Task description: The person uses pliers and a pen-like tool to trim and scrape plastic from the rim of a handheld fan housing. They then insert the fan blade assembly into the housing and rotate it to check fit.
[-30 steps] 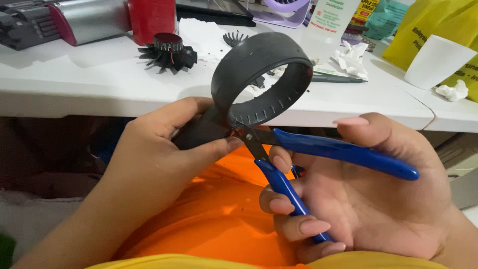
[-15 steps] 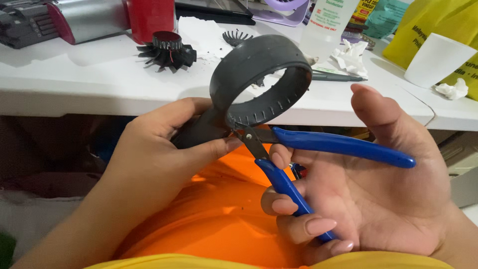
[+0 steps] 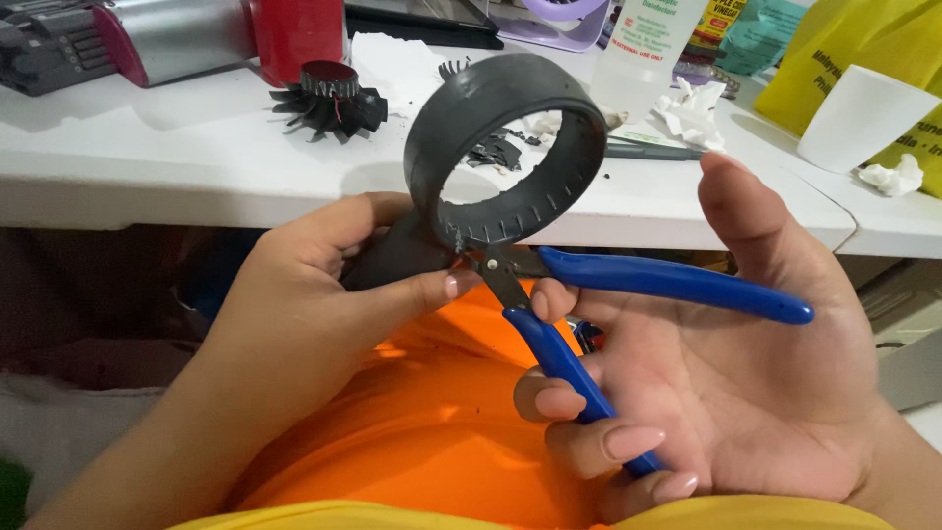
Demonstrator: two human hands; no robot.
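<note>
Gripped in the left hand [image 3: 324, 294] is a dark grey plastic ring [image 3: 505, 147], pinched at its lower stem between thumb and fingers and held upright just in front of the white table edge [image 3: 196, 186]. Blue-handled cutters [image 3: 589, 324] are held in the right hand [image 3: 746, 393]: the lower handle is wrapped by three curled fingers, while the upper handle rests across the open palm, so the handles are spread apart. The cutter tip is placed against the ring's lower rim, where a row of short stubs is seen. Compared with the frame of a second ago, the right thumb is raised further off the upper handle and the handles are spread wider; the ring is kept in the same place. The cutter blades are hidden behind the left thumb and the ring, so their gap cannot be made out. On the table, a black finned rotor [image 3: 329, 98] and a white cup [image 3: 863, 118] are seen, both well apart from the hands.
</note>
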